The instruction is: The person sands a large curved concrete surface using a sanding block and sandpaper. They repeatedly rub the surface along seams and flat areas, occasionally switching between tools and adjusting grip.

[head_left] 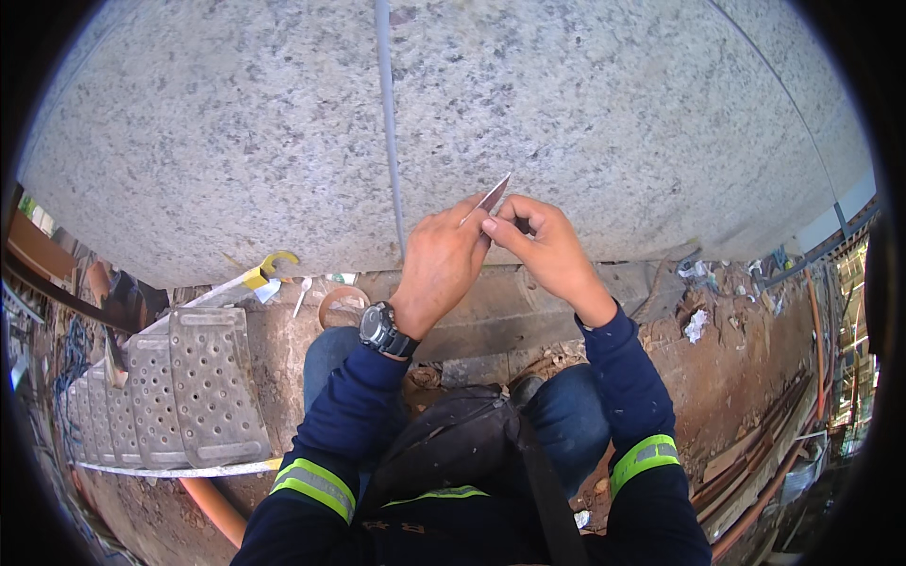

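In front of the speckled stone wall [264,141], my left hand [442,259] is closed on a thin pointed piece [494,195], dark reddish-brown with a pale edge. It looks like a folded sheet, but I cannot tell its exact kind. The tip sticks up past my fingers and its lower part is hidden in them. My right hand [552,253] is bent into a pinch, its thumb against the lower end of the piece beside my left fingers. A black watch [385,330] is on my left wrist.
A vertical grey joint [389,123] divides the wall. Perforated metal planks [212,387] lie at the left, beside a pale bar with a yellow hooked end [269,271]. Crumpled paper [696,325] and wooden boards [755,462] are on the dirt at right. A black bag [444,439] hangs before me.
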Tool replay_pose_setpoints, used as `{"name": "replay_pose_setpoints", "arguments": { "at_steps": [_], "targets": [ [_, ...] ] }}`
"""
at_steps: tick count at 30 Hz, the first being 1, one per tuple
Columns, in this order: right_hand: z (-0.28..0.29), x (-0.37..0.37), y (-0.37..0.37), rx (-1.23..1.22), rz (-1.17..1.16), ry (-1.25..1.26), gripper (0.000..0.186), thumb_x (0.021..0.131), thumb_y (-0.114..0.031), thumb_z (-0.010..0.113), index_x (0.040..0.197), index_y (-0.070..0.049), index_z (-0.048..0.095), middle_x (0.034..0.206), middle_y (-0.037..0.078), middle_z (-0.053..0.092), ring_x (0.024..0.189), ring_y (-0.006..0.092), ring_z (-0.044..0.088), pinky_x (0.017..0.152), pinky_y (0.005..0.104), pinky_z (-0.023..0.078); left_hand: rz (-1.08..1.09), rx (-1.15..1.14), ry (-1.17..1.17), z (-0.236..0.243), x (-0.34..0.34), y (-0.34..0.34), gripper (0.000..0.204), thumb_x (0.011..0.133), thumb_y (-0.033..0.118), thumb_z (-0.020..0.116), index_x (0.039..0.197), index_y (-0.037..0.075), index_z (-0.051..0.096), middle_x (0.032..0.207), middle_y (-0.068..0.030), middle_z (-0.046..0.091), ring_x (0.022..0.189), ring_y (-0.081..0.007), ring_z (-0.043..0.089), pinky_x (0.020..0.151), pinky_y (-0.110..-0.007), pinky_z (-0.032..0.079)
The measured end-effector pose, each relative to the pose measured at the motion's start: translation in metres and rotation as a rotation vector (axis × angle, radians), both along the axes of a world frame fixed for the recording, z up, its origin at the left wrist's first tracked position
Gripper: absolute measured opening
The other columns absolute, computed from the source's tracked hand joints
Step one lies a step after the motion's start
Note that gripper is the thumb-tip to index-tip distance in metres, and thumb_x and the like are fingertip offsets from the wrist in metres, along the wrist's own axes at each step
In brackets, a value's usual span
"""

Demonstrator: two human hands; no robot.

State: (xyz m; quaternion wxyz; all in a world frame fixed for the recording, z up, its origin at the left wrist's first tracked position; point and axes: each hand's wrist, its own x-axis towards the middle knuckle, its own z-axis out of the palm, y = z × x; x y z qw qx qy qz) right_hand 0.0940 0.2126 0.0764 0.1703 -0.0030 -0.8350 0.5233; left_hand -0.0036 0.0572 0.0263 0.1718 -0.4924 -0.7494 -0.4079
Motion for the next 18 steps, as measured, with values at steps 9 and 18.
{"name": "replay_pose_setpoints", "arguments": {
  "at_steps": [9, 18],
  "targets": [
    [0.006, -0.003, 0.003, 0.614, -0.039, 0.398, 0.039, 0.082, -0.005, 0.079, 0.119, -0.003, 0.066, 0.119, 0.014, 0.066, 0.109, 0.0364, 0.065, 0.094, 0.0433, 0.054, -0.078, 0.190, -0.434, 0.011, -0.002, -0.005, 0.027, 0.106, 0.021, 0.063, 0.097, -0.002, 0.073, 0.096, -0.0222, 0.072, 0.081, -0.0412, 0.070, 0.069, -0.045, 0.052],
    [0.005, 0.001, 0.003, 0.345, -0.168, 0.266, 0.044, 0.088, 0.002, 0.068, 0.130, -0.002, 0.058, 0.115, 0.014, 0.068, 0.107, 0.0324, 0.067, 0.093, 0.0417, 0.055, -0.187, 0.257, -0.602, 0.021, -0.002, -0.009, 0.023, 0.106, 0.020, 0.065, 0.103, -0.002, 0.072, 0.089, -0.0128, 0.072, 0.083, -0.0187, 0.069, 0.076, -0.035, 0.053]
  ]
}}
